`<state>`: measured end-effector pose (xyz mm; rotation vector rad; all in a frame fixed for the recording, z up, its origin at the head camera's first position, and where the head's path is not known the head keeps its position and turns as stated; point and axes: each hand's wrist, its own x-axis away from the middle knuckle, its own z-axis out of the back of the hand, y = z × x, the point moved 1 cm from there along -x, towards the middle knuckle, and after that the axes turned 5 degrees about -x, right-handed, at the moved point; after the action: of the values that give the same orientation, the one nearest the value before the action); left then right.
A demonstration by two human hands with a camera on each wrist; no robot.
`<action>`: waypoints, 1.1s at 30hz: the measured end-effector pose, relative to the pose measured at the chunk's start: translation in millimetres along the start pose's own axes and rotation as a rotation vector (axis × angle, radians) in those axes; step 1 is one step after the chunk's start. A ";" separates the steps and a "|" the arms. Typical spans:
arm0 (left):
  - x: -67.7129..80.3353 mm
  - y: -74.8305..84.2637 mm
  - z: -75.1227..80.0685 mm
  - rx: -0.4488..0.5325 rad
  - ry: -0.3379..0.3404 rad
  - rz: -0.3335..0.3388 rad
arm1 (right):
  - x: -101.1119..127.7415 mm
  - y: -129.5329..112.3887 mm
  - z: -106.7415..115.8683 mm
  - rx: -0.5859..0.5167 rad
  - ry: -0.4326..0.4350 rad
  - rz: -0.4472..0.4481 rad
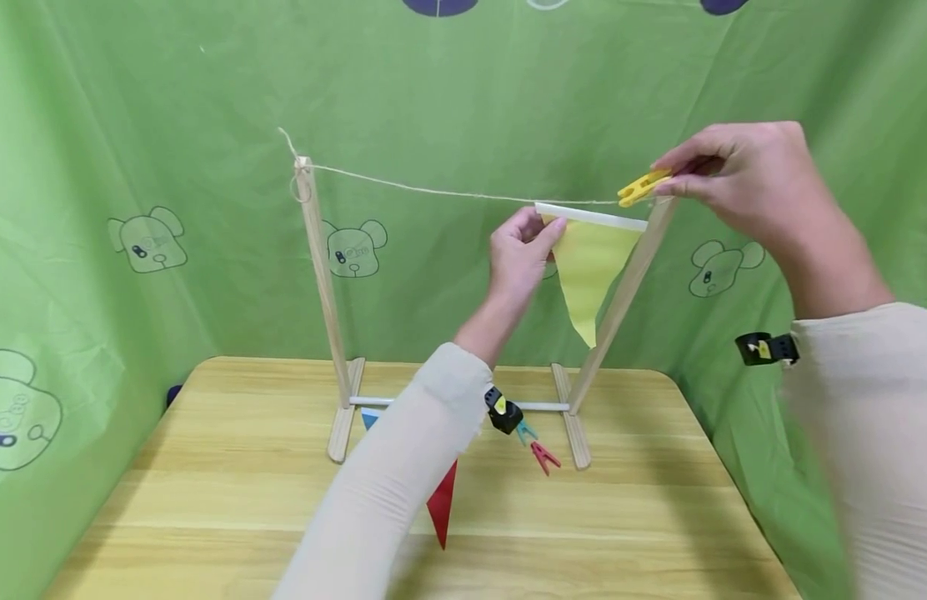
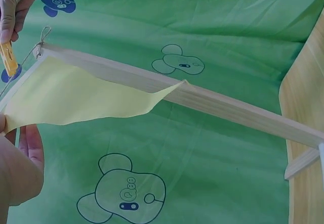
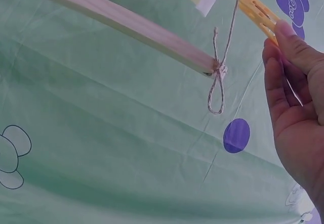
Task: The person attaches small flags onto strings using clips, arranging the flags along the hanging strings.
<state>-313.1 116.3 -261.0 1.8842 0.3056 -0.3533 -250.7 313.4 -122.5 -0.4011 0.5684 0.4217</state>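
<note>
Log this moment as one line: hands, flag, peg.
left hand: pinches yellow flag corner at string | right hand: pinches yellow peg at flag's other corner | peg: not yet clipped

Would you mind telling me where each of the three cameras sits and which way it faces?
Head: worn on the head, looking forward and down at the wooden frame, string and table; both forearms and hands show.
Left wrist: looks past the left hand along the yellow flag toward the green backdrop.
Right wrist: looks past the right hand at the yellow clothespin.
All three views share the clothespin and flag.
</note>
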 end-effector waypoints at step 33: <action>-1.4 1.7 -15.4 0.105 0.054 0.043 | -15.1 -1.9 0.7 0.099 -0.178 -0.045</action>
<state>-312.3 130.2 -254.1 2.0026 0.2870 -0.2950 -261.0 308.0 -112.6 -0.2781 0.4045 0.3803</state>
